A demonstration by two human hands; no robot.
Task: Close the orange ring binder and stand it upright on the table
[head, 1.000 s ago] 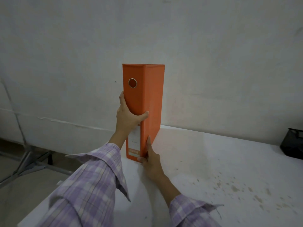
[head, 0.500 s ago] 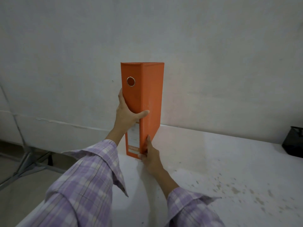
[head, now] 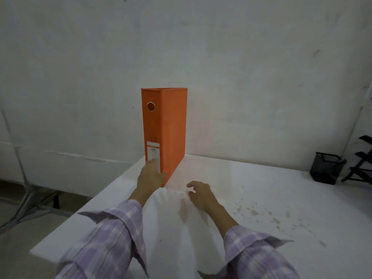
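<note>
The orange ring binder point(head: 165, 127) is closed and stands upright near the table's far left corner, with its spine and round finger hole facing me. My left hand point(head: 150, 177) is at the foot of the spine, covering the bottom of the label, with the thumb hooked round the spine's right edge. My right hand point(head: 200, 193) hovers over the white table point(head: 251, 182) just right of the binder's base. It is apart from the binder, with its fingers loosely curled and nothing in them.
A black mesh pen holder point(head: 326, 170) stands at the table's far right, with a black rack point(head: 362, 158) beside it. The table's left edge point(head: 100, 194) runs close to the binder. Brown specks mark the surface at right. A white wall is behind.
My left hand slid from the middle of the spine down to its foot. My right hand let go of the binder's lower edge and drew back to the right. The binder now rests on the table.
</note>
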